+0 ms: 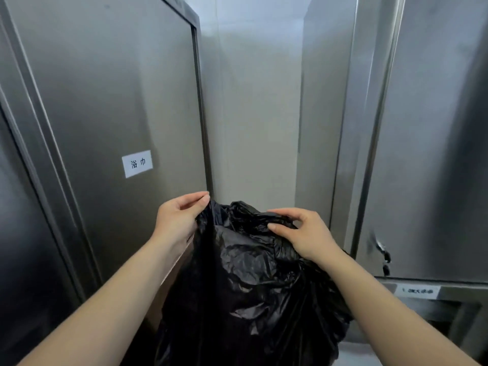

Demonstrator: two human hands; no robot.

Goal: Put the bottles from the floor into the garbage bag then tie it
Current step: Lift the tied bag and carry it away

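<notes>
A black plastic garbage bag (248,281) hangs in front of me, crumpled and bulging, filling the lower middle of the head view. My left hand (179,217) pinches the bag's top edge on its left side between thumb and fingers. My right hand (301,233) grips the gathered top edge on the right, fingers curled over the plastic. The two hands hold the rim about a hand's width apart. No bottles show; the bag's inside and the floor are hidden.
A stainless steel cabinet door (111,101) with a white paper label (137,163) stands close on the left. Another steel cabinet (427,154) rises on the right, with a labelled shelf edge (417,291) below it. A pale wall (253,114) lies between them.
</notes>
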